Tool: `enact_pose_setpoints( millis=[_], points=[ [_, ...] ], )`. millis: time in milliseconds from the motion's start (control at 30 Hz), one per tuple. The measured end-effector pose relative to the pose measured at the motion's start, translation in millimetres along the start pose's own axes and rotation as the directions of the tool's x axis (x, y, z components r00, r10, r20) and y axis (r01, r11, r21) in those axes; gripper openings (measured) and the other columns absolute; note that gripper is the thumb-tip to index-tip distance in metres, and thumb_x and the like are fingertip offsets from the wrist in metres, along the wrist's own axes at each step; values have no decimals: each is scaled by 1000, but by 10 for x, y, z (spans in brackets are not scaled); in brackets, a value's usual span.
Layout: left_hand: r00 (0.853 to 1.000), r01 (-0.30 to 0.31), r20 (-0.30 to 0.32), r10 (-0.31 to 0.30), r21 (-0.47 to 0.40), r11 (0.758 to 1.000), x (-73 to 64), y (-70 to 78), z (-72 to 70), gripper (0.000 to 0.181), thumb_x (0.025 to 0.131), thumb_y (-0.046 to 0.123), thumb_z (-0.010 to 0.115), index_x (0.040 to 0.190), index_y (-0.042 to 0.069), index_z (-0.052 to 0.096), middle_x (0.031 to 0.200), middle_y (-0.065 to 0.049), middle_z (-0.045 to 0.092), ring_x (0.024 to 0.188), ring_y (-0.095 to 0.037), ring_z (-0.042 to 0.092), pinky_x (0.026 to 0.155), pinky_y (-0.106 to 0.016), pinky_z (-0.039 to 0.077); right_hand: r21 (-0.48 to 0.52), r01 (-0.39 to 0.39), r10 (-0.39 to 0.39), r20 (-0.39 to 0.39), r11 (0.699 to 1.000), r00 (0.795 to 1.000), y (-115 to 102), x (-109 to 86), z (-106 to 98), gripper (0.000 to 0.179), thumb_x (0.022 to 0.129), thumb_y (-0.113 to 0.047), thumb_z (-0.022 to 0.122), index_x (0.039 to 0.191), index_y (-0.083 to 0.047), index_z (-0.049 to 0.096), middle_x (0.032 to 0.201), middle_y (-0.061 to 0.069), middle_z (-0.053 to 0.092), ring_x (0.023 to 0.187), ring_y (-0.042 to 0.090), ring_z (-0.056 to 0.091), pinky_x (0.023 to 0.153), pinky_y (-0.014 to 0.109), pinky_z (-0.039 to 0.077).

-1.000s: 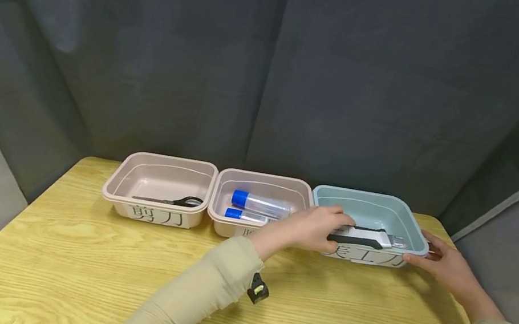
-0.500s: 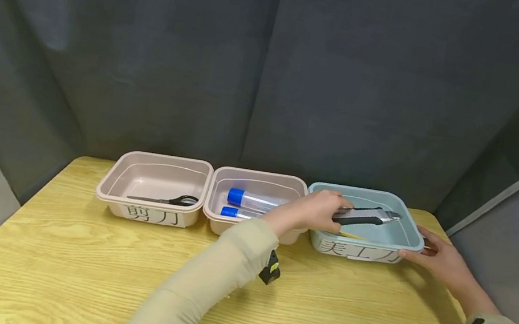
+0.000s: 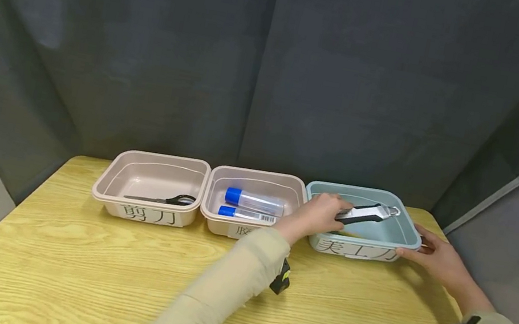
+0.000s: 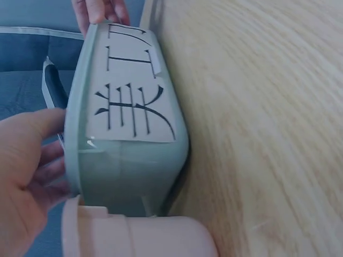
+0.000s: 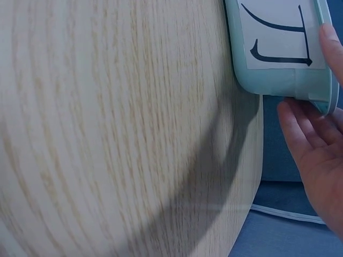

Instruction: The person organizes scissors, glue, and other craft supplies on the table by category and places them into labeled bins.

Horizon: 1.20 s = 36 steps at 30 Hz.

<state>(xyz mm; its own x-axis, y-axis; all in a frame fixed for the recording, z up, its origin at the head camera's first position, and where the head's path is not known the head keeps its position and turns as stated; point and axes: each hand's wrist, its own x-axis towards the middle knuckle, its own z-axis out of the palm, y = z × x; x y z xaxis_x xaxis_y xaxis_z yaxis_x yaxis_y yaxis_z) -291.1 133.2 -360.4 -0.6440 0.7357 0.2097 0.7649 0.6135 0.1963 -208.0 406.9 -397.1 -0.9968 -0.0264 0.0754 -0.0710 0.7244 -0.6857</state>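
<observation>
My left hand (image 3: pixel 320 214) reaches into the light-blue bin (image 3: pixel 359 191) and grips the near end of a white-and-black utility knife (image 3: pixel 369 214). The knife slants, its metal end pointing toward the bin's back right. Below it, close to the front wall, shows a sliver of something yellow (image 3: pixel 350 235), mostly hidden by the hand. In the left wrist view, part of the knife (image 4: pixel 53 84) sticks up past the rim. My right hand (image 3: pixel 441 266) holds the bin's right end, thumb on the front side and fingers around the corner.
A pink bin (image 3: pixel 213 188) with two blue-capped clear tubes (image 3: pixel 260 202) stands against the blue one. Left of it, another pink bin (image 3: pixel 102 180) contains black-handled scissors (image 3: pixel 174 200). All carry front labels. A dark curtain (image 3: pixel 255 68) hangs behind the wooden table (image 3: pixel 114 275).
My left hand has moved the utility knife away from the bin's front rim toward its back, tilting it and exposing the yellow thing. My right hand stays at the bin's right end.
</observation>
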Motion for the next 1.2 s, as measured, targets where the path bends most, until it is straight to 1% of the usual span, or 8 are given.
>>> enact_pose_setpoints(
  millis=[267,367,733,800,900,1033,1100,1200],
  points=[
    [996,87,-1,-87,83,993,43,-26,94,5,84,25,64,87,20,64,83,7,61,77,-8,57,66,-24,45,-2,-4,4,-5,1000,1000,-8,-10,-6,80,82,-29,67,140,6,24,130,32,40,83,-18,43,66,8,43],
    [995,100,20,-103,97,990,49,-10,93,12,84,25,65,74,19,61,78,7,60,72,-8,55,62,-24,45,-1,-5,5,-5,1000,1000,-10,-18,-18,81,82,-29,67,141,5,23,132,32,38,83,-17,43,66,8,43],
    [975,179,99,-198,175,968,125,40,119,9,79,23,71,88,20,68,92,7,66,83,-8,59,70,-22,49,13,-12,12,1,1000,1000,14,-1,9,83,82,-30,67,142,5,20,133,32,37,84,-18,43,67,9,44],
    [969,192,116,-217,192,962,130,43,118,11,80,23,70,89,19,66,94,6,66,86,-9,60,72,-22,50,1,-18,18,0,1000,1000,5,2,18,84,81,-31,68,142,5,21,133,32,38,87,-13,47,67,9,44],
    [962,204,139,-234,201,958,138,35,130,13,81,24,68,92,18,65,98,4,65,90,-11,61,75,-23,50,-20,-29,29,0,999,1000,-12,2,36,85,81,-32,68,142,5,21,133,32,38,96,9,56,67,8,43],
    [961,218,136,-241,164,962,133,22,143,11,84,24,65,92,17,65,95,3,66,85,-10,60,73,-22,50,-34,-38,38,4,999,999,-32,-9,42,85,81,-32,68,141,6,20,133,33,37,107,35,52,66,8,43],
    [964,223,115,-240,141,965,125,18,137,10,85,25,64,90,17,67,91,4,66,80,-8,59,70,-21,49,-46,-38,38,1,998,999,-32,-11,30,85,81,-33,68,141,6,22,132,32,38,106,34,53,67,9,42],
    [968,228,82,-236,106,968,101,19,97,12,87,25,61,91,17,69,89,5,67,76,-7,59,66,-21,49,-57,-33,33,1,998,999,-21,-10,-2,84,81,-34,68,141,5,24,131,31,41,97,13,57,67,9,42]
  ],
)
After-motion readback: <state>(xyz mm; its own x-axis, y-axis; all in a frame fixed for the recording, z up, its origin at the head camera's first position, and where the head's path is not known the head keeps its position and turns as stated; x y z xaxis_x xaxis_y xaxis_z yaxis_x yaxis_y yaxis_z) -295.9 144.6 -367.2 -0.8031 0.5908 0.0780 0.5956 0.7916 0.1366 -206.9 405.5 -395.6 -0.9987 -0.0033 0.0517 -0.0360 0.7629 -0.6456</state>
